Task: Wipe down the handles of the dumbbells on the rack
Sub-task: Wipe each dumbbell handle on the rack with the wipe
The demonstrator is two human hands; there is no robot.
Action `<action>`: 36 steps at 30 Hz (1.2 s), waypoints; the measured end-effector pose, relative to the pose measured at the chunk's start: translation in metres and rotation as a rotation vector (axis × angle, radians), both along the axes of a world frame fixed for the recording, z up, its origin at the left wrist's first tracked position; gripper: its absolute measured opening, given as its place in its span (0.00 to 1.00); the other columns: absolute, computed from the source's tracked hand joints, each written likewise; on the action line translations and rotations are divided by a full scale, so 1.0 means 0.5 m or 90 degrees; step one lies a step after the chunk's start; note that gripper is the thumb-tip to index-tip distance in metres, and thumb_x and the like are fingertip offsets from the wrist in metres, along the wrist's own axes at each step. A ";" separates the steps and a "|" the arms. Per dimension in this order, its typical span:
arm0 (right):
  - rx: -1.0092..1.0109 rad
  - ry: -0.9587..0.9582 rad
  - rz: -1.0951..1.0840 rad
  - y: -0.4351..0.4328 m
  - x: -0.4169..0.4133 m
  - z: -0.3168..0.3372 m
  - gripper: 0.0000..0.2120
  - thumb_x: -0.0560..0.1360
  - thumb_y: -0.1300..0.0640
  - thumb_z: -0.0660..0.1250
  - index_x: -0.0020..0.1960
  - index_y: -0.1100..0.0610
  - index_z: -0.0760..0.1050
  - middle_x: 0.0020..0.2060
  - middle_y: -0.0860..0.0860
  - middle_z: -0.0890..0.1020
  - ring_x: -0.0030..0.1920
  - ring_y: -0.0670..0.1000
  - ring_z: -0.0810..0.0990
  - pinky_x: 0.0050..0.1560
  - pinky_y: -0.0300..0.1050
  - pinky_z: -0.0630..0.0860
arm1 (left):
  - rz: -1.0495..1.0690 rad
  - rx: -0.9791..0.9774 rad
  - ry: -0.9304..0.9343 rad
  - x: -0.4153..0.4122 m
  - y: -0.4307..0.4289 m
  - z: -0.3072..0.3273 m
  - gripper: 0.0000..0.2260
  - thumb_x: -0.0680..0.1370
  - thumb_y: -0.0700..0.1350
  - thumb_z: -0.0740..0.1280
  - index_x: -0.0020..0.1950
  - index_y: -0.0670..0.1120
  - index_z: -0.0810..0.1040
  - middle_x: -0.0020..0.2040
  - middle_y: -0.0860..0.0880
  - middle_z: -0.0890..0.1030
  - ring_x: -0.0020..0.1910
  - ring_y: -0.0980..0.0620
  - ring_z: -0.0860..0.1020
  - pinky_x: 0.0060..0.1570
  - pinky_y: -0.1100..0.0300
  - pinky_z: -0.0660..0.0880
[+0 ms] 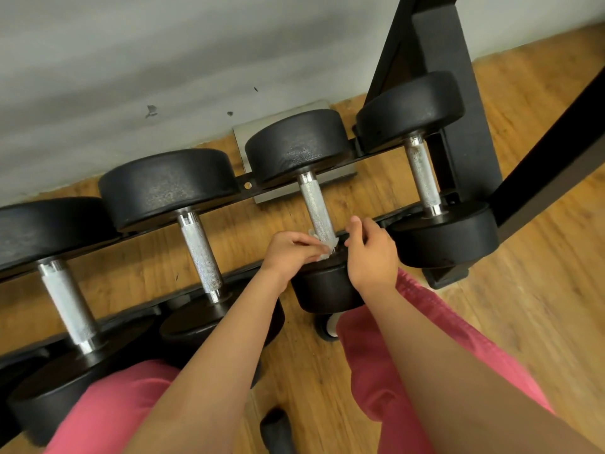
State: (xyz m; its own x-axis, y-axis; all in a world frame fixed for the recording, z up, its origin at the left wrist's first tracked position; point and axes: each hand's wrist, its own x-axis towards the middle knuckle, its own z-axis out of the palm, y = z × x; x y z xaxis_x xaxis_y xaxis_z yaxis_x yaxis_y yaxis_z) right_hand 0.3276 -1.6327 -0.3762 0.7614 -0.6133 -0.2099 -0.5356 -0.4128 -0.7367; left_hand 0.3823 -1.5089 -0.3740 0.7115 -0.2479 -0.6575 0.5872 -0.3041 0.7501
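Several black dumbbells with knurled silver handles lie side by side on a low black rack [248, 186]. My hands meet at the near end of the third dumbbell's handle [316, 204]. A small white wipe [322, 245] is pinched in the fingers of my left hand [291, 253] and pressed against that handle. My right hand [371, 252] curls over the dumbbell's near head [324, 290] and seems to hold the wipe's other end. The handles beside it, one on the left [199, 253] and one on the right [422, 178], are bare.
The rack's black upright frame [458, 103] rises at the right, with a dark bar [550, 158] crossing diagonally. Wooden floor lies below, a grey wall behind. My knees in pink trousers [409, 339] are near the rack. A small caster wheel [329, 327] shows under the dumbbell.
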 end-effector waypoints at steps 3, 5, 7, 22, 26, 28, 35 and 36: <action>-0.002 0.001 -0.002 -0.002 -0.001 -0.005 0.26 0.75 0.36 0.47 0.40 0.54 0.75 0.35 0.49 0.79 0.44 0.52 0.77 0.47 0.55 0.75 | -0.008 0.062 -0.045 0.002 -0.008 -0.010 0.13 0.68 0.41 0.79 0.48 0.42 0.80 0.45 0.48 0.82 0.42 0.55 0.80 0.39 0.66 0.73; -0.004 0.003 -0.001 -0.003 -0.002 -0.007 0.24 0.77 0.39 0.50 0.40 0.54 0.74 0.35 0.49 0.79 0.44 0.52 0.77 0.47 0.55 0.75 | -0.020 0.079 -0.048 0.007 -0.011 -0.013 0.17 0.67 0.43 0.79 0.52 0.44 0.78 0.47 0.48 0.82 0.44 0.55 0.78 0.39 0.65 0.70; -0.005 0.002 0.002 -0.005 -0.002 -0.010 0.22 0.79 0.41 0.52 0.40 0.54 0.74 0.35 0.49 0.79 0.43 0.52 0.77 0.47 0.55 0.75 | -0.034 0.085 -0.049 0.010 -0.011 -0.015 0.20 0.67 0.44 0.80 0.55 0.45 0.78 0.49 0.49 0.81 0.47 0.55 0.79 0.40 0.66 0.70; -0.010 -0.006 -0.006 -0.005 0.000 -0.012 0.20 0.77 0.45 0.50 0.44 0.54 0.77 0.38 0.52 0.80 0.45 0.54 0.77 0.47 0.56 0.75 | -0.108 0.193 -0.105 0.010 -0.019 -0.004 0.10 0.69 0.44 0.79 0.43 0.48 0.79 0.41 0.52 0.80 0.41 0.56 0.78 0.38 0.65 0.73; -0.009 -0.005 -0.004 -0.008 -0.001 -0.014 0.16 0.79 0.49 0.53 0.44 0.55 0.77 0.38 0.53 0.80 0.44 0.54 0.77 0.46 0.56 0.75 | -0.064 0.147 -0.067 0.004 -0.030 -0.010 0.11 0.67 0.44 0.80 0.43 0.46 0.80 0.41 0.51 0.81 0.42 0.53 0.79 0.42 0.60 0.77; -0.009 -0.008 -0.004 -0.010 0.000 -0.013 0.15 0.80 0.51 0.55 0.44 0.56 0.77 0.38 0.53 0.79 0.44 0.55 0.77 0.46 0.55 0.75 | -0.054 0.127 -0.046 0.007 -0.032 -0.015 0.15 0.66 0.46 0.80 0.48 0.45 0.81 0.45 0.50 0.82 0.45 0.53 0.80 0.45 0.59 0.78; -0.003 -0.011 -0.004 -0.005 -0.001 -0.007 0.19 0.76 0.46 0.52 0.45 0.55 0.77 0.37 0.52 0.80 0.44 0.54 0.77 0.46 0.55 0.75 | -0.137 0.005 0.055 0.033 0.000 -0.026 0.19 0.70 0.40 0.77 0.60 0.44 0.81 0.53 0.47 0.85 0.54 0.50 0.82 0.57 0.60 0.77; 0.001 -0.010 -0.006 -0.004 0.000 -0.006 0.20 0.75 0.45 0.50 0.45 0.55 0.77 0.38 0.52 0.80 0.44 0.54 0.77 0.46 0.55 0.75 | -0.151 -0.013 0.071 0.037 0.006 -0.026 0.16 0.70 0.39 0.76 0.58 0.44 0.81 0.53 0.47 0.85 0.54 0.51 0.82 0.59 0.59 0.77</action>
